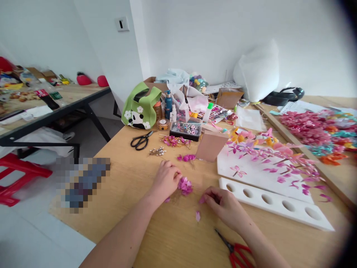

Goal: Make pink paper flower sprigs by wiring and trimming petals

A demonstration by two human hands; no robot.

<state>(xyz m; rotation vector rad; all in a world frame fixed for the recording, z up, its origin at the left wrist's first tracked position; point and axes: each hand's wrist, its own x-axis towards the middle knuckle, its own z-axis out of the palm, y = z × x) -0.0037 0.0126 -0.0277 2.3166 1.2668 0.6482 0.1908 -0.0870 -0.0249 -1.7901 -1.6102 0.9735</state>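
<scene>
My left hand (166,179) is closed, its fingertips together at the edge of a small pile of purple petals (185,185). Whatever those fingers pinch is too small or hidden to make out. To the right, my right hand (220,201) pinches a pink-purple petal (202,200) between thumb and fingertips. A single pale pink petal (198,216) lies on the wooden table (156,238) below the space between my hands. Just beyond the pile lies a group of magenta flower pieces (186,158).
Red-handled scissors (234,251) lie by my right forearm, black scissors (141,140) farther back. A white foam block (267,201) with holes and a white board (248,172) bearing pink flowers sit right. Behind are a bead box (186,130), silvery pins (157,151) and a green bag (147,108).
</scene>
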